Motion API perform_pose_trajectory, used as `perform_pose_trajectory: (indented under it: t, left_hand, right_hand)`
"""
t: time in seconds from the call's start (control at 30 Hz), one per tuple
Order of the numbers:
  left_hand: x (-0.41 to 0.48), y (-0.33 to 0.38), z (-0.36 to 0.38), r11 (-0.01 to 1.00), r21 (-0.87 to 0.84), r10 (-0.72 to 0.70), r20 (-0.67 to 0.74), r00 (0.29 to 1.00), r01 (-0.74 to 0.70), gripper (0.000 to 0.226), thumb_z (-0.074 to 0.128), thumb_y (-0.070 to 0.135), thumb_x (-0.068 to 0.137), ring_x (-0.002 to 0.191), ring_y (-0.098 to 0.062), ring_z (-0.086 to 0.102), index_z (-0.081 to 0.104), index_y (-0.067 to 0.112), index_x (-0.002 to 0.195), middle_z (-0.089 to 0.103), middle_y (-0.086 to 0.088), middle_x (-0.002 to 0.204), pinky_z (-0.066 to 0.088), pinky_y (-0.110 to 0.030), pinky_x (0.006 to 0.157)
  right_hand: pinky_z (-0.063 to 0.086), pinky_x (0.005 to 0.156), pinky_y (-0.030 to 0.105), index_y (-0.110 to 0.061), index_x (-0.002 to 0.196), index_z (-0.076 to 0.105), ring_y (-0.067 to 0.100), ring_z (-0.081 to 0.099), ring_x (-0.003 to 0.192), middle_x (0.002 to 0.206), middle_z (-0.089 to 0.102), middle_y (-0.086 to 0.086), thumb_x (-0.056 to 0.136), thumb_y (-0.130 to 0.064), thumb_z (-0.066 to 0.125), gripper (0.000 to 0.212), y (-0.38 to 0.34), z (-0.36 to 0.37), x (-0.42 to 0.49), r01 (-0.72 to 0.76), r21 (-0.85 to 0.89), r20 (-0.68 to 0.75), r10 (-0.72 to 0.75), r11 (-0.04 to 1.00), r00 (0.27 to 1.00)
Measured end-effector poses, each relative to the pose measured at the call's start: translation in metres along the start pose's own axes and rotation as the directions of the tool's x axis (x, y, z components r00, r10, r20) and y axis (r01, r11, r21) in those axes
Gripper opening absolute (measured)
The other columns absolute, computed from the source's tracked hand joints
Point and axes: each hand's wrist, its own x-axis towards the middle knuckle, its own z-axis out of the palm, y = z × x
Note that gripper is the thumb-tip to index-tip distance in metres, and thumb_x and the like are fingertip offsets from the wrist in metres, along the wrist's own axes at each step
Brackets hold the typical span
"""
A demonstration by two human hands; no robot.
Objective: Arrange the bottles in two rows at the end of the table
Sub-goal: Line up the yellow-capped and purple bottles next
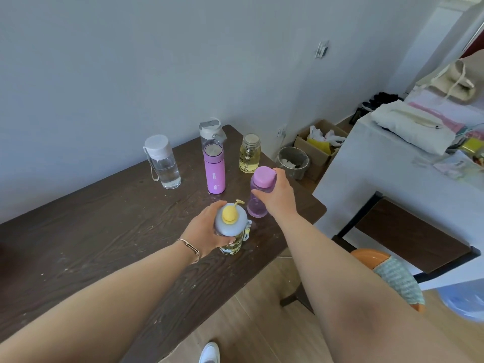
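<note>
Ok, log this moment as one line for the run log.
left hand: holding yellow-knob bottle | right hand: holding purple-cap bottle | four other bottles standing at table end | rows: incomplete

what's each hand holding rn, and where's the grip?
Left hand: the yellow-knob bottle, gripped just under its grey lid. Right hand: the purple bottle, gripped at the neck and upper body below the cap.

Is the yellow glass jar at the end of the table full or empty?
Partly full. The yellow glass jar holds yellowish liquid up to near its shoulder; its lid is on.
</note>
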Motion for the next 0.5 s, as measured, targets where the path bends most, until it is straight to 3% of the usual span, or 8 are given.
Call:
perform_pose_trajectory:
  t: [0.2,0.5]
  left_hand:
    - [-0.028,0.002,-0.008,0.998,-0.019,-0.066,-0.11,0.992,0.064,0.092,0.09,0.036,0.057,0.099,-0.015,0.056,0.041,0.032,0.134,0.057,0.009,0.117,0.045,-0.027,0.086]
    - [-0.082,0.013,-0.037,0.983,-0.072,-0.181,-0.324,0.929,0.166,0.081,0.085,0.04,0.057,0.094,-0.013,0.057,0.042,0.042,0.127,0.059,0.016,0.109,0.042,-0.026,0.078]
  right_hand:
    - [0.048,0.097,0.038,-0.024,0.135,0.04,0.022,0.055,0.121,0.133,0.053,0.001,0.073,-0.033,0.086,0.077,-0.005,-0.011,-0.017,0.048,-0.003,0.011,-0.048,0.999,0.999]
    - [0.049,0.093,0.04,-0.025,0.131,0.041,0.023,0.056,0.117,0.129,0.056,-0.001,0.073,-0.031,0.086,0.073,-0.029,-0.018,-0.067,0.122,0.058,0.113,-0.128,0.991,0.985]
